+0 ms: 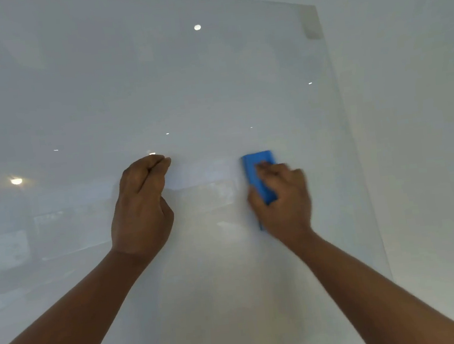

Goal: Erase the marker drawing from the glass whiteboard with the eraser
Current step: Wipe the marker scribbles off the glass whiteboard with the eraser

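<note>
No readable writing shows on the board (209, 75) or the blue eraser (258, 172). The right hand (282, 196) grips the eraser against the glass, its long axis near-upright. The left hand (142, 207) rests beside, fingers curled together.

Around the glass whiteboard (209, 75) you have open surface above, left and below both hands. Your left hand (142, 207), fingers curled against the glass, blocks a sweep leftward from the eraser (260, 176). Rightward, the board's edge (338, 102) seems close.
</note>
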Motion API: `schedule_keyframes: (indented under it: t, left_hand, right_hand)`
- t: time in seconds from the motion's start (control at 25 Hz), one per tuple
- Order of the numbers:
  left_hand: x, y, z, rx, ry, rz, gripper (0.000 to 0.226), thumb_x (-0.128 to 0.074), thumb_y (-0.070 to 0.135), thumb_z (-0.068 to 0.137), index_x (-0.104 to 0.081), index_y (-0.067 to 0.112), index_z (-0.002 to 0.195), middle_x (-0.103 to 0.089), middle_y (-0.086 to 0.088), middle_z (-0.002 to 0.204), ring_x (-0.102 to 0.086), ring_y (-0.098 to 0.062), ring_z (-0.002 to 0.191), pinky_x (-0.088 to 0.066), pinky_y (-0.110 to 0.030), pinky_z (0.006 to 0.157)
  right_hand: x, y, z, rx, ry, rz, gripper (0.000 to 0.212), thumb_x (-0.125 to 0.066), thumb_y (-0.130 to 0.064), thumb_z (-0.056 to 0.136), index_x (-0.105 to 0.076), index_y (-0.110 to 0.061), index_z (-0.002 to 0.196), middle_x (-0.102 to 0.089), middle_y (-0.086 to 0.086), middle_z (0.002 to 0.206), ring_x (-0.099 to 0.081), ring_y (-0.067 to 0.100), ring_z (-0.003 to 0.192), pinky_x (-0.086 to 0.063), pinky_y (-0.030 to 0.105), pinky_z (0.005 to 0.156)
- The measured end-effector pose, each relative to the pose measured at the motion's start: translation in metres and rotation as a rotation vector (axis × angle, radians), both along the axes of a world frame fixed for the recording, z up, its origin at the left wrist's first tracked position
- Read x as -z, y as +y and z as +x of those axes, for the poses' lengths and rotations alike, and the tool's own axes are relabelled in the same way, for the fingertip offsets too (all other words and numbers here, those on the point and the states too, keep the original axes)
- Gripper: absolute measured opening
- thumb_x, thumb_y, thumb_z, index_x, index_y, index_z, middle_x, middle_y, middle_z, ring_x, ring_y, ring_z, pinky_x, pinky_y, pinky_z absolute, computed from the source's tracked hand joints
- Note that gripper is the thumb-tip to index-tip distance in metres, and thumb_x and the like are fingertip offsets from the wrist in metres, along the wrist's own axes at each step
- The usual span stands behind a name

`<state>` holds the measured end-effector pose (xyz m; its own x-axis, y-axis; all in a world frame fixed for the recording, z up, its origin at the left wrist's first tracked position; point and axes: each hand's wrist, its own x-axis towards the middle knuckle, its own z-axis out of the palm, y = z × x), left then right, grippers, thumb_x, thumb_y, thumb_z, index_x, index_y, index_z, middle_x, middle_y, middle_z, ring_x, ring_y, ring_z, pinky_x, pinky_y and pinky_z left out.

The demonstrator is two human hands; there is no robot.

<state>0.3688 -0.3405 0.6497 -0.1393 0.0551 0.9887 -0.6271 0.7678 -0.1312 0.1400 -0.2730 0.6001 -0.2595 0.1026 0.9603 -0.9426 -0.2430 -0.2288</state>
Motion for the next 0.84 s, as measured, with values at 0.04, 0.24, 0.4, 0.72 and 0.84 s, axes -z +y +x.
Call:
schedule_keyframes:
  t: [0.04,0.24,0.4,0.72,0.84]
  left_hand:
    - [0.001,0.001,-0.001,-0.01,0.003,0.002,0.067,-0.044,-0.024,0.073,-0.057,0.005,0.132,-0.052,-0.009,0.135,-0.042,-0.023,0.13,-0.039,-0.031,0.101]
    - [0.002,0.0,-0.003,-0.045,-0.006,-0.059,0.066,-0.045,-0.025,0.074,-0.056,0.004,0.132,-0.05,-0.009,0.135,-0.044,-0.027,0.13,-0.036,-0.025,0.106]
    - [0.001,0.004,-0.004,-0.059,0.005,-0.048,0.068,-0.045,-0.027,0.07,-0.057,0.002,0.131,-0.046,-0.009,0.134,-0.041,-0.029,0.132,-0.027,-0.018,0.114]
    - [-0.008,0.004,0.018,0.005,-0.042,-0.048,0.054,-0.045,-0.014,0.079,-0.058,0.0,0.129,-0.053,-0.014,0.131,-0.049,-0.027,0.126,-0.035,-0.027,0.113]
    - [-0.013,0.004,0.033,0.015,-0.112,-0.042,0.058,-0.055,-0.019,0.074,-0.061,0.002,0.128,-0.057,-0.01,0.13,-0.051,-0.023,0.124,-0.038,-0.023,0.108]
  right_hand:
    - [-0.004,-0.002,-0.012,-0.036,-0.183,-0.012,0.036,-0.076,-0.02,0.085,-0.072,-0.014,0.121,-0.068,0.001,0.127,-0.058,0.035,0.102,-0.049,0.035,0.081]
    - [0.018,-0.022,0.053,-0.101,0.134,-0.024,0.038,-0.066,-0.029,0.086,-0.066,-0.026,0.124,-0.064,-0.008,0.134,-0.053,0.023,0.091,-0.044,0.026,0.083]
    - [0.014,-0.006,-0.015,-0.053,0.292,-0.035,0.036,-0.072,-0.016,0.081,-0.072,-0.014,0.118,-0.069,0.002,0.129,-0.067,0.033,0.095,-0.042,0.031,0.088]
    - [-0.061,-0.029,0.047,-0.036,0.284,-0.095,0.034,-0.063,-0.032,0.087,-0.065,-0.031,0.121,-0.062,-0.018,0.137,-0.051,0.019,0.096,-0.049,0.027,0.077]
    - [-0.122,-0.029,0.049,-0.048,0.045,-0.118,0.038,-0.071,-0.028,0.089,-0.065,-0.029,0.127,-0.062,-0.015,0.139,-0.053,0.028,0.1,-0.048,0.032,0.078]
